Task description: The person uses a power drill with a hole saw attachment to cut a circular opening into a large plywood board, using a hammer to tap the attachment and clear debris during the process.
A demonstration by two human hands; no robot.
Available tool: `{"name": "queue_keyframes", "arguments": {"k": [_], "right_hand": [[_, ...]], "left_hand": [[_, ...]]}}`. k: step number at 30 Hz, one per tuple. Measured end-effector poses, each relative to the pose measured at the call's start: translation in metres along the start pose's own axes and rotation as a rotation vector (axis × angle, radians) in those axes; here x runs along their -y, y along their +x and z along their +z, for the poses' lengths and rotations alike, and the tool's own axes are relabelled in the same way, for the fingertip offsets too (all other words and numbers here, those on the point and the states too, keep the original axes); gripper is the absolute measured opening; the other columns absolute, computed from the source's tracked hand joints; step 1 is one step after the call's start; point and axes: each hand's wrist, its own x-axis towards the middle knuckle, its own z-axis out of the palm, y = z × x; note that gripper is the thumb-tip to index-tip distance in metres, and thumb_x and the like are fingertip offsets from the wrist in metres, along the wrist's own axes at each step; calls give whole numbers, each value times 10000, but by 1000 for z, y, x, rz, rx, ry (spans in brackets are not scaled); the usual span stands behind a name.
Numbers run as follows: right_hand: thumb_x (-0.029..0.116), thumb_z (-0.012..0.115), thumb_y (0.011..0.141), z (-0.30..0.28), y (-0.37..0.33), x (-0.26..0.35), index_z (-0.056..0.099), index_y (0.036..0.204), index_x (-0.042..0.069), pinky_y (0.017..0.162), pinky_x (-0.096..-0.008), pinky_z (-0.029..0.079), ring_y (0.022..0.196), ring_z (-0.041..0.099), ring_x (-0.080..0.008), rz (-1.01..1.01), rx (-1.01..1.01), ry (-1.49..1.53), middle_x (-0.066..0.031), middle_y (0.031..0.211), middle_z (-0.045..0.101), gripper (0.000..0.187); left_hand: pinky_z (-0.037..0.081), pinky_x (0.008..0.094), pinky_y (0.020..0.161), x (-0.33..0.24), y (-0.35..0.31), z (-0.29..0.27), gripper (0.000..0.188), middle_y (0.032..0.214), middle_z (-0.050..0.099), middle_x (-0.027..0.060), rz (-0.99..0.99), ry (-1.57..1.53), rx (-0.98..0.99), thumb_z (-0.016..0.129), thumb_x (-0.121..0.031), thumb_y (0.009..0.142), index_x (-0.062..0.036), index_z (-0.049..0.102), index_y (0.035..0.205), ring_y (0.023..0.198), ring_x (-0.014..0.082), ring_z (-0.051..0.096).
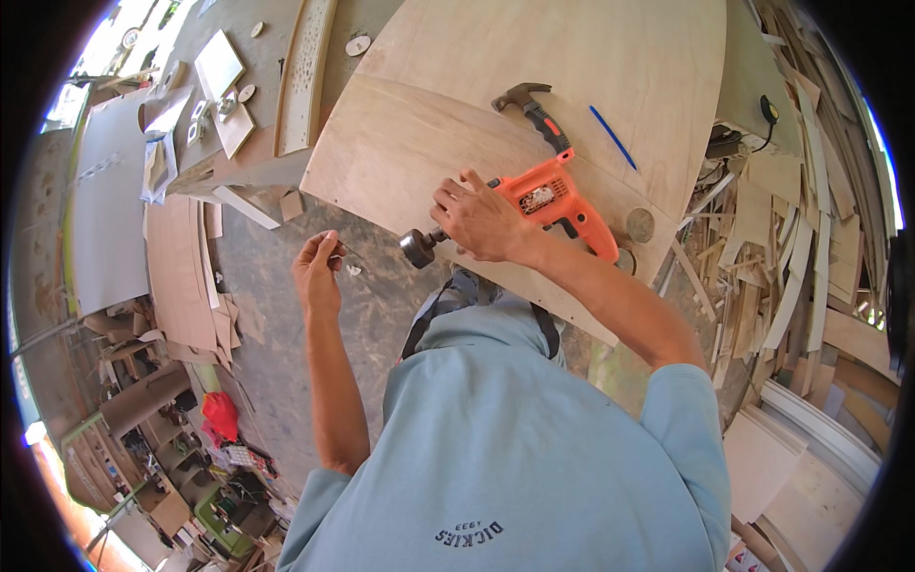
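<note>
An orange power drill point(583, 212) lies on its side at the near edge of a plywood panel point(410, 143). A dark cylindrical hole saw point(416, 249) is fitted at its front and juts past the panel's edge. My right hand point(481, 221) is closed round the front of the drill, just behind the hole saw, and covers the chuck. My left hand point(318, 265) is raised off the panel to the left, fingertips pinched on a small, thin dark metal piece point(349, 251). Its exact kind is too small to make out.
A claw hammer point(522, 96) and a blue pen point(612, 137) lie on the panel beyond the drill. A round cut mark point(640, 225) shows right of it. Wood offcuts point(762, 257) are heaped at right. Boards point(176, 272) and a cluttered shelf point(157, 458) stand at left.
</note>
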Motion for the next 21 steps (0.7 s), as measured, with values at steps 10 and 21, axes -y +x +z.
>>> {"name": "queue_keyframes", "arguments": {"k": [10,21], "right_hand": [[178,701,839,12,-2,-10,681,937,99,1074,-425,377,929,678,-193,-111,-9,-2,-38,885,667,127],[264,853,748,6,9,-14,648,1111,75,1122,-461,325,1181,594,-230,-35,199,269,-61,1043,684,458]], "left_hand": [[410,254,610,29,-11,-22,116,837,683,28,-63,0,-35,744,-147,958,-43,726,1007,731,114,629],[433,255,680,-9,-9,7,151,882,709,42,70,115,12,750,-171,954,-28,733,1000,802,105,617]]}}
